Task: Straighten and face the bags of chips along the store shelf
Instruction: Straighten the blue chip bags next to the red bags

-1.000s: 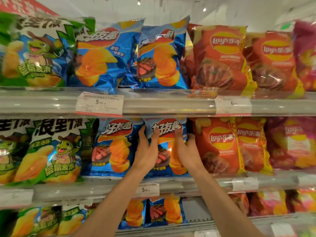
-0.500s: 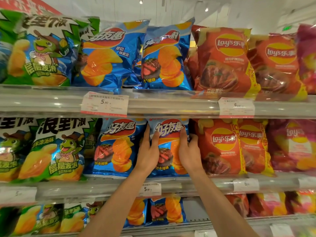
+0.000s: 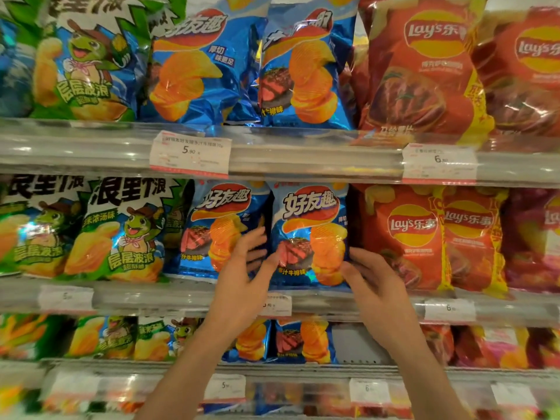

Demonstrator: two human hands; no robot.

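Right hand [image 3: 368, 275] pinches the right edge of the blue steak-flavour bag [image 3: 309, 234] on the middle shelf [image 3: 378, 301]; left hand [image 3: 247, 268], fingers spread, looks blurred beside it; this bag faces front, upright; the top-shelf blue bags [image 3: 251, 65] lean and overlap, likely undone.

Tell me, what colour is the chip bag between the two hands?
Blue bag, with a red logo and orange chips, seen in the head view.

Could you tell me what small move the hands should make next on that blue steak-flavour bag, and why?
Probably release the blue bag and move on. It stands upright, logo forward, flush beside its blue neighbour. The left hand looks open and blurred at its left edge; the right hand touches its lower right edge, grip unclear.
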